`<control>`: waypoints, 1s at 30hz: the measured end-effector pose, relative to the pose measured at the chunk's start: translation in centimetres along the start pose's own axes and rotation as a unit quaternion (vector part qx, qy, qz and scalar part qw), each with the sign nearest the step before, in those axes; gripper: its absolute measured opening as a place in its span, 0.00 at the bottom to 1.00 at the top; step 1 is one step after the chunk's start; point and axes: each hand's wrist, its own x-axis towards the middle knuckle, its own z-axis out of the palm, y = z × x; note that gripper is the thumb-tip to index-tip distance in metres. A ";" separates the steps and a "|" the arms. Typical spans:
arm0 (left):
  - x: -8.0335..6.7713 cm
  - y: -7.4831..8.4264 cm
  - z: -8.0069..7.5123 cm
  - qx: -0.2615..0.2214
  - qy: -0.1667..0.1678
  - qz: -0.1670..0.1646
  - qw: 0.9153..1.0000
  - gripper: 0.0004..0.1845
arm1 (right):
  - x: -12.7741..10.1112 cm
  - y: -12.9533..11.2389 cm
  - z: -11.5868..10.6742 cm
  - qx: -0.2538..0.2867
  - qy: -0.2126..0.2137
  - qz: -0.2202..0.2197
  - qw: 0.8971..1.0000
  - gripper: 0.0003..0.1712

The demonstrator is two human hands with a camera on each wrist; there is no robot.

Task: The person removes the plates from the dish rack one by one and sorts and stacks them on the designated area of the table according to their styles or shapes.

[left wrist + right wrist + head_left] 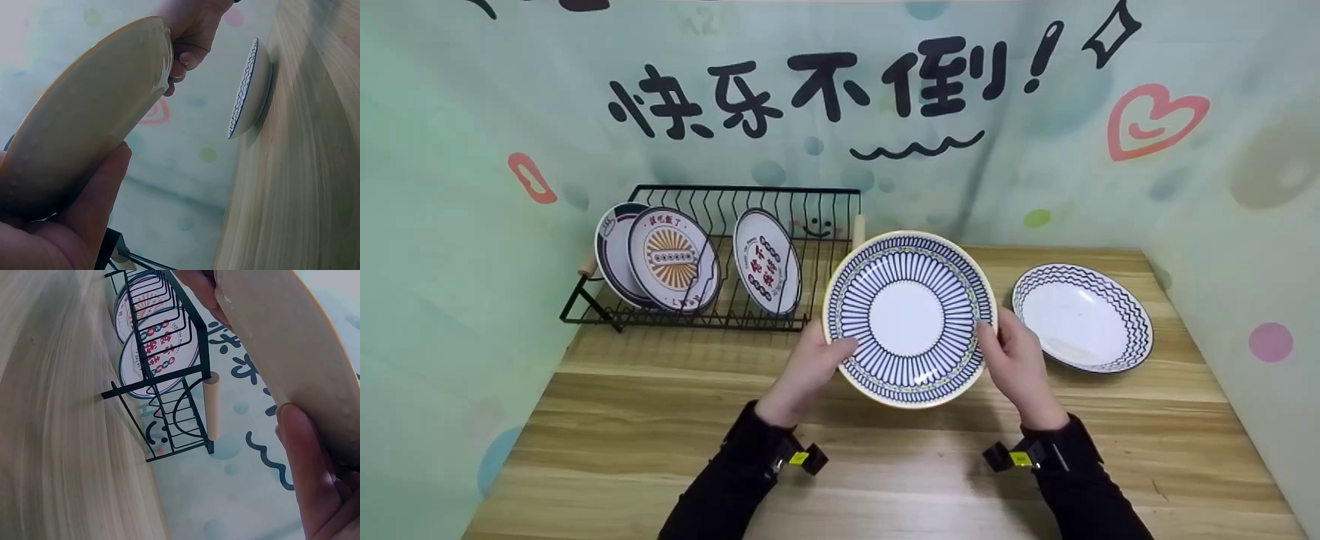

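I am holding the striped plate (910,319) at the centre of the head view, raised off the bench (885,480) and tilted so its face is turning toward the camera. My left hand (810,367) is gripping the lower left rim, thumb on the face and fingers curled behind; my right hand (1014,360) is gripping the right rim the same way. Holding it at two opposite points is keeping the plate from swinging or slipping, as I judge it. In the left wrist view, the cream underside of the plate (84,118) is filling the upper left, with my thumb lying along it.

The dish rack (712,259) is standing at the left rear of the bench, against the printed backdrop (840,90). Its wire slots are holding the dishes on edge, which is keeping them apart and upright. The right wrist view is showing the rack (169,371) in the upper left, with its wooden handle (212,405) at the near end.

Count of plates: five in total. Three are standing in the rack (660,259), two close together at the left end and one further right. One zigzag-rimmed plate (1081,316) is lying flat on the bench at centre right, just beside my right hand. One is in my hands.
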 end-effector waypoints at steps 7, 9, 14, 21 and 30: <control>0.0 -0.3 0.3 -0.015 -0.027 0.021 0.999 0.33 | 0.1 -0.1 -0.5 0.022 0.002 0.016 1.000 0.08; 0.0 -0.3 0.4 -0.022 -0.040 0.030 0.999 0.34 | 0.1 0.0 -0.6 0.023 0.004 0.013 1.000 0.09; 0.0 -0.2 0.6 -0.024 -0.057 0.027 0.998 0.32 | 0.3 -0.1 -1.0 0.010 0.016 0.008 1.000 0.09; -0.2 0.5 0.5 0.030 -0.044 0.025 0.998 0.28 | 0.7 2.8 -1.5 0.026 0.023 0.037 0.999 0.12; -0.7 1.9 0.5 0.117 0.032 0.003 0.993 0.30 | 0.9 3.5 -2.4 0.069 0.032 0.065 0.995 0.15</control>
